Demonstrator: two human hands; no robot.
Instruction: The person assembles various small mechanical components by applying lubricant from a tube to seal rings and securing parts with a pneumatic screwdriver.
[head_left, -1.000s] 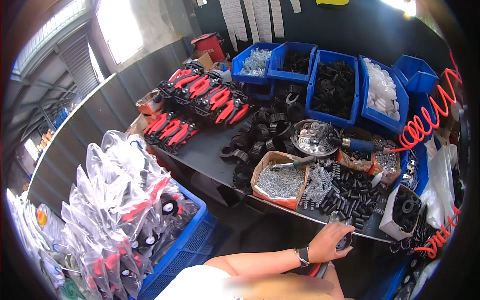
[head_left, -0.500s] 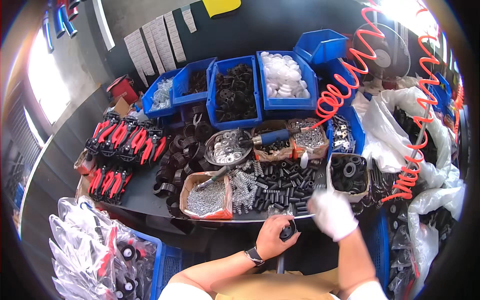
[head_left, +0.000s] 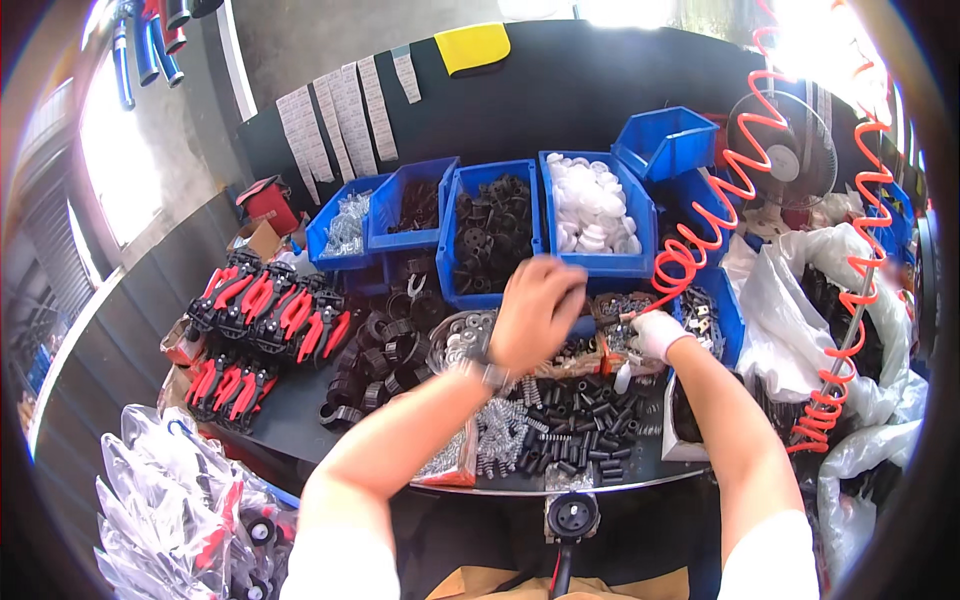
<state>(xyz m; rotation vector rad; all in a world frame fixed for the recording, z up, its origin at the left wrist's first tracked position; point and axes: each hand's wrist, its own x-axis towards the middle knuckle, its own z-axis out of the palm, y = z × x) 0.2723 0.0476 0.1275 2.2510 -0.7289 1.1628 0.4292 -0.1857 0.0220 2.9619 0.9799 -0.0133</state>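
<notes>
My bare left hand (head_left: 537, 312) is raised over the middle of the bench, in front of the bin of white plastic caps (head_left: 592, 210). Motion blurs its bent fingers, and I cannot see anything in them. A white glove covers my right hand (head_left: 657, 335), which is beside the box of small metal hardware (head_left: 622, 357) and the tail of the blue-handled air tool (head_left: 585, 326). Its fingertips are too indistinct to show a grip. At the bench's front edge, a round black wheel-like part (head_left: 573, 514) rests on a metal fixture (head_left: 555, 535).
Black tubes (head_left: 580, 420), springs (head_left: 505, 440) and black rings (head_left: 380, 345) cover the bench. Red-and-black assemblies (head_left: 265, 310) are stacked on the left. Red coiled hoses (head_left: 735, 205) hang on the right, near a plastic sack (head_left: 790, 290). Bagged parts (head_left: 180, 500) lie lower left.
My left hand has left the round black part and moved up and forward over the bench. My gloved right hand has moved forward to the hardware box and air tool. The view has tilted.
</notes>
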